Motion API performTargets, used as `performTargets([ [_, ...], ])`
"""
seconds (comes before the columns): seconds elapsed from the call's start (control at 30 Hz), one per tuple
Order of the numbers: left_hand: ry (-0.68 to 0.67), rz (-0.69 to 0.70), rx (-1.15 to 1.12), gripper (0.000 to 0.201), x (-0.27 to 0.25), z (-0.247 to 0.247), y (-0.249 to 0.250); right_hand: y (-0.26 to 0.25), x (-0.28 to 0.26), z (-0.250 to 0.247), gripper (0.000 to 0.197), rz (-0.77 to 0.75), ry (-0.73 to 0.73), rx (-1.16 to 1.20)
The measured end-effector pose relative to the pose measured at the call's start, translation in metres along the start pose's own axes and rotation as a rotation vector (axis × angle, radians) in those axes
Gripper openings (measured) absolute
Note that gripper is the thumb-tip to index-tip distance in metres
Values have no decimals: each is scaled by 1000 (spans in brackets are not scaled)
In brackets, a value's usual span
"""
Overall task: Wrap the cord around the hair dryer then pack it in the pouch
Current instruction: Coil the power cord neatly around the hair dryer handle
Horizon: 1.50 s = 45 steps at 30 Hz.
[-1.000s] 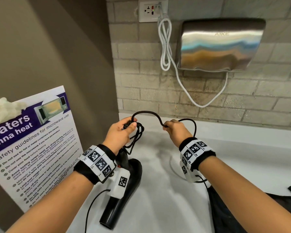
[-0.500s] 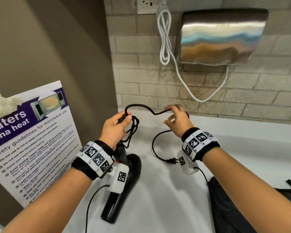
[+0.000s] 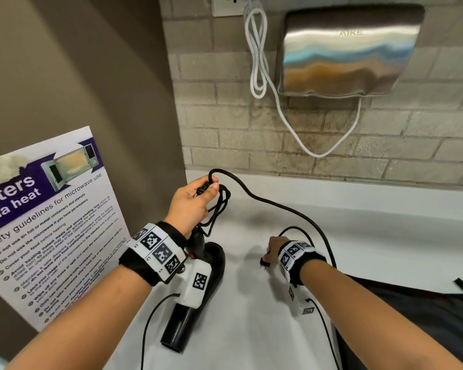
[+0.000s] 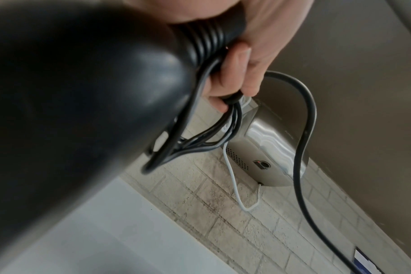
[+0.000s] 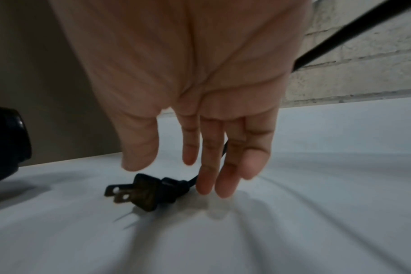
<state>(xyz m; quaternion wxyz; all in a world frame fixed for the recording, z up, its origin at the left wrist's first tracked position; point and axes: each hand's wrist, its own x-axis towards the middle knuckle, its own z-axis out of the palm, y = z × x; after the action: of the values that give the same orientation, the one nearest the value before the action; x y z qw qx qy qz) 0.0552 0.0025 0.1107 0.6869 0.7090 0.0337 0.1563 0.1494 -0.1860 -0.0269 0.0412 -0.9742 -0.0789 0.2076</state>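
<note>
A black hair dryer (image 3: 195,295) stands nozzle-down on the white counter, its body filling the left wrist view (image 4: 78,103). My left hand (image 3: 191,202) grips its handle top together with several loops of the black cord (image 3: 219,206), which the fingers (image 4: 237,81) curl round. The free cord (image 3: 284,206) arcs right and down to the plug (image 5: 141,191), lying on the counter. My right hand (image 3: 274,249) hovers just above the plug with fingers (image 5: 225,166) straight and holding nothing. The black pouch (image 3: 412,324) lies at the lower right under my right forearm.
A steel hand dryer (image 3: 348,49) hangs on the brick wall with its white cable (image 3: 257,54) looped from a socket. A microwave safety poster (image 3: 51,222) leans against the brown side wall at the left. The counter's raised back edge (image 3: 358,190) runs along the wall.
My right hand let go of the raised cord and dropped toward me to the plug on the counter. The left hand kept its hold on the handle and loops.
</note>
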Motion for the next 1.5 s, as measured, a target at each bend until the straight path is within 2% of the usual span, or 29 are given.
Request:
performTargets([
  [0.07,-5,-5,1,9,-1,1,0,0,5,3,55,-41,1,38],
  [0.23,9,-6,-10,11,1,-1,1,-4,19,13,42,-65,-56,-113],
  [0.3,11,-6,-15,11,2,-3,0,14,65,34,38,-35,-108,-141],
  [0.37,6,-9,-29,11,3,-3,0,23,79,35,32,-9,-149,-136],
  [0.47,-2,-10,-26,11,3,-4,0,13,22,4,34,-27,-29,34],
  [0.57,-16,-17,-28,12,4,-4,-1,15,4,-13,29,38,139,278],
  [0.63,-27,-14,-32,14,4,-3,-1,16,-1,-23,19,22,285,486],
  [0.73,-25,-8,-26,15,4,0,0,9,-11,-39,12,-81,468,752],
  [0.87,-16,-1,-7,15,5,0,-1,-22,-41,-74,34,-358,661,1173],
  [0.93,-11,4,5,15,5,-1,-2,-40,-60,-89,46,-523,691,1327],
  [1.0,-12,-1,-15,14,7,-2,-4,-55,-77,-98,51,-687,653,1480],
  [1.13,-10,-22,-31,21,7,-3,-3,-72,-99,-93,61,-835,617,1363],
  [1.27,-34,-52,-96,18,4,0,-1,-79,-101,-88,67,-755,630,1161],
  [1.33,-48,-74,-127,20,2,3,-1,-85,-101,-86,54,-709,659,1012],
  [1.4,-51,-93,-148,22,1,5,-1,-90,-99,-82,37,-685,750,824],
  [1.47,-59,-102,-163,22,0,7,-1,-92,-95,-78,32,-686,849,635],
  [1.5,-71,-98,-158,23,0,8,-2,-92,-94,-78,30,-656,848,563],
])
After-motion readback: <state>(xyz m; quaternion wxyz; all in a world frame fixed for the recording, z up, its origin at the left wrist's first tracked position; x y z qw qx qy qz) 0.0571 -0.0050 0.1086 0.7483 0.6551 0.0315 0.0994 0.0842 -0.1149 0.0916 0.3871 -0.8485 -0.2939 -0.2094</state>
